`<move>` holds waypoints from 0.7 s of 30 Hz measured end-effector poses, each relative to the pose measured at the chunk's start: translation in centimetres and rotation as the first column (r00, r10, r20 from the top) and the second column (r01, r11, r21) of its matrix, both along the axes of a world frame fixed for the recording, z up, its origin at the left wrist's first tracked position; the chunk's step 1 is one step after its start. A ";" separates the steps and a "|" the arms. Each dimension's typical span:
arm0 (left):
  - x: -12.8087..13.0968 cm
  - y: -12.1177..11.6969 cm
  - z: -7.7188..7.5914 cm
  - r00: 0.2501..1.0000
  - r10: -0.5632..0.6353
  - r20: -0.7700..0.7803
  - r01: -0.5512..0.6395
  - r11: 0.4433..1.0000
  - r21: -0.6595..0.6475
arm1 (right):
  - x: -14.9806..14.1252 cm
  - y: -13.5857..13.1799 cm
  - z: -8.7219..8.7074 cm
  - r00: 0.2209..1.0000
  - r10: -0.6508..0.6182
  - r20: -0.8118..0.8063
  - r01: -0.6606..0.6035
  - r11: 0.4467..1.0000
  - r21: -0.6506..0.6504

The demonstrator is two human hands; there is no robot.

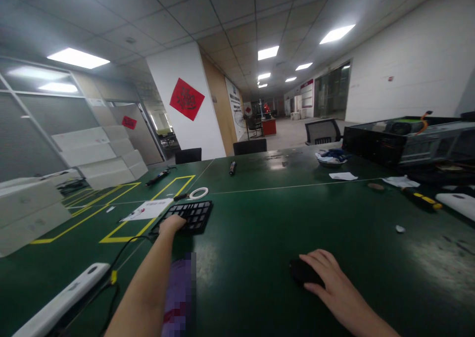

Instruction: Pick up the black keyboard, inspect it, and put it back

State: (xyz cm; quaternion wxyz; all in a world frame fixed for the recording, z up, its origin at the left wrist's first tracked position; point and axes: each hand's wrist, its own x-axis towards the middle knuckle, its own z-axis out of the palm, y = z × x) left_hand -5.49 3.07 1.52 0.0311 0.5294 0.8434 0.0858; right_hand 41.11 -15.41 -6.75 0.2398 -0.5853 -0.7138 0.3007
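Note:
My left hand [172, 223] reaches forward onto a flat black compartment tray [198, 219] with a grid of cells. Its fingers look curled at the tray's near left part, and most fingertips are hidden behind the hand. A black cable leaves that spot toward the left. On the right, my right hand [326, 275] is curved over a black computer mouse [302, 271] on the green table [245, 258]. The mouse's front end shows beyond the fingers. Just behind the tray lie a white tape roll [198, 193] and a printed sheet [148, 210].
White boxes [29, 213] stand at the left, near yellow floor-style tape marks. A white power strip [63, 302] lies front left. An open computer case [401, 139], a bowl [331, 159] and a yellow-black screwdriver [422, 199] are on the right. Chairs [250, 147] stand behind the table.

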 end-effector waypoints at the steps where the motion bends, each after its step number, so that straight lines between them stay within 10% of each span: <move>1: 0.2 0.0 0.0 0.999 0.027 0.018 -0.027 1.000 -0.004 | -0.1 0.0 0.1 1.000 -0.003 -0.005 0.003 1.000 -0.002; 7: 4.0 -0.7 0.0 0.995 0.064 0.081 -0.066 0.998 0.021 | -0.5 -0.3 0.8 0.998 -0.017 -0.060 0.018 1.000 0.019; 21: 21.3 -7.5 -1.5 0.896 -0.359 0.262 0.343 0.933 0.105 | 0.4 -0.6 2.1 0.960 -0.083 -0.267 0.076 0.996 -0.039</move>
